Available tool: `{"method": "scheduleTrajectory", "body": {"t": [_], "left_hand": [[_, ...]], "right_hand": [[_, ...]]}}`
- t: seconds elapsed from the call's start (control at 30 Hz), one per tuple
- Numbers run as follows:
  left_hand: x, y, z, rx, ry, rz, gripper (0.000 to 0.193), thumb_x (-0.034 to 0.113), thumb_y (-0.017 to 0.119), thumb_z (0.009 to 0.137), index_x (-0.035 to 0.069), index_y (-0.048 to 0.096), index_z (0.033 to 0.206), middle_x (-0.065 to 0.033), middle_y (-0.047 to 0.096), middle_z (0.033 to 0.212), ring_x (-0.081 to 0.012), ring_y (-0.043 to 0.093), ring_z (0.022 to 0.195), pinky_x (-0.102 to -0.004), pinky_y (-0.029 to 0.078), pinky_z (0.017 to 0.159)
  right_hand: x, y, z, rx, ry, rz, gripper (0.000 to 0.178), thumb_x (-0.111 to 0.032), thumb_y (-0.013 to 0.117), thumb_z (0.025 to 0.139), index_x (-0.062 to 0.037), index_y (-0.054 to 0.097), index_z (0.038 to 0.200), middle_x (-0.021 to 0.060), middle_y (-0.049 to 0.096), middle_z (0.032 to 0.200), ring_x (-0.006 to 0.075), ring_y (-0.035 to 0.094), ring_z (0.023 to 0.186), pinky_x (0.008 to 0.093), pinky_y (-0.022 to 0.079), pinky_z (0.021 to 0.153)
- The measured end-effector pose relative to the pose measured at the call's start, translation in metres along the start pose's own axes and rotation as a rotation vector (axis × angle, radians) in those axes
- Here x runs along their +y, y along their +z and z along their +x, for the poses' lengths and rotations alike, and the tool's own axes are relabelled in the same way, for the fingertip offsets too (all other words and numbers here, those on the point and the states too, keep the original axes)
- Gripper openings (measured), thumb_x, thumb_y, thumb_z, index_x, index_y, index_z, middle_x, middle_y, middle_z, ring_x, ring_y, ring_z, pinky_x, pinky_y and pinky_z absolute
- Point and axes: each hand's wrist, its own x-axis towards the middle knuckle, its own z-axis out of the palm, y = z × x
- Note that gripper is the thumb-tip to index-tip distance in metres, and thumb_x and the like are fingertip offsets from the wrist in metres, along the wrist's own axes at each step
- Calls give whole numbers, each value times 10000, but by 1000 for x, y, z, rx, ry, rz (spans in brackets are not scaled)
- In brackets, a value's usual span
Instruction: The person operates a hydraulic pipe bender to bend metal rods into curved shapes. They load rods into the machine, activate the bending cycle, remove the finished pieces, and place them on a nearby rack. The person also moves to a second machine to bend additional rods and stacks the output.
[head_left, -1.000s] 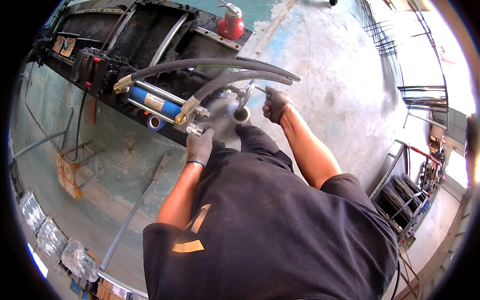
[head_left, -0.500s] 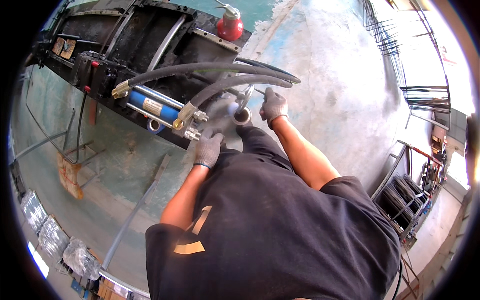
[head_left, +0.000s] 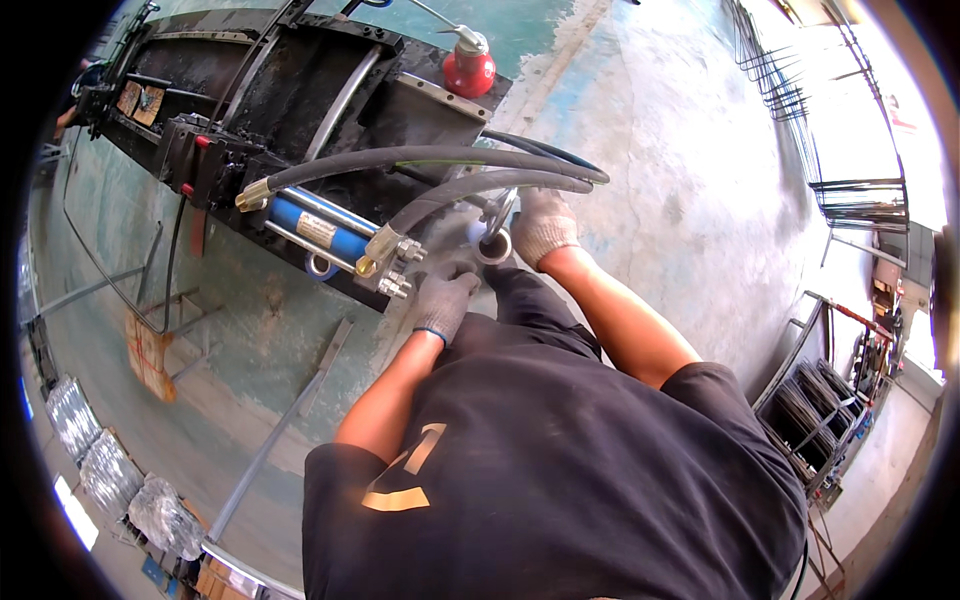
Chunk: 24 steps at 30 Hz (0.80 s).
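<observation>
A blue hydraulic cylinder [head_left: 318, 228] with silver tie rods lies along the near edge of a dark steel frame [head_left: 300, 85]. Two black hoses [head_left: 470, 158] arch from its brass-coloured fittings toward the right. My left hand [head_left: 445, 300], in a grey knitted glove, is just right of the silver end nuts [head_left: 400, 280], its fingers curled; what they hold cannot be made out. Beside a metal eye end [head_left: 493, 247], my gloved right hand [head_left: 545, 230] is closed below the hoses. The eye end and a curved bright metal piece [head_left: 500, 215] partly hide its fingers.
A red oil can [head_left: 468, 72] with a long spout stands on the frame's far right end. Bent steel rods [head_left: 855, 195] and a cart [head_left: 815, 395] of dark rods are at the right. Plastic-wrapped bundles [head_left: 110, 470] line the lower left, and a long metal bar [head_left: 265, 455] lies nearby.
My left hand has moved right, away from the end nuts and closer to the eye end. My right hand has shifted slightly down, beside the curved metal piece. The view has shifted slightly.
</observation>
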Motion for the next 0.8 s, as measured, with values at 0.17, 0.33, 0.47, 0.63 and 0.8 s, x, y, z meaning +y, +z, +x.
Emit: {"method": "scheduleTrajectory", "body": {"t": [0.17,0.33,0.47,0.63,0.8], "left_hand": [[-28,15,32,-153,74,-63,248,93,700,857,-42,701,1065,-48,679,854,-103,599,696,-258,479,632],[-23,32,50,-301,-26,-345,183,86,686,944,19,640,1108,-33,655,921,-121,608,743,-277,501,665],[-18,45,69,-365,-57,-496,207,151,722,956,70,656,1135,-44,680,971,-152,671,821,-314,565,758],[-20,63,85,-478,-68,-718,283,203,766,948,86,639,1173,-32,694,1061,-172,695,871,-329,572,761],[-51,104,101,-503,109,-892,315,222,728,973,101,634,1249,-16,699,1109,-139,680,953,-331,562,841]], "right_hand": [[11,35,31,-167,21,-198,327,-140,620,903,-46,709,1204,244,683,1250,397,678,1148,469,571,950],[22,43,42,-92,-147,-132,404,-299,664,904,-61,700,1229,223,681,1274,391,657,1181,485,550,952],[14,29,41,-84,-244,-158,520,-477,682,890,-87,713,1232,192,697,1264,365,647,1190,473,515,983],[15,21,63,-459,-341,-350,484,-424,691,880,-114,713,1251,175,696,1276,334,649,1187,442,510,993],[-4,7,60,-718,-513,-440,475,-402,661,905,-115,693,1282,167,684,1311,335,635,1218,439,494,1021]]}}
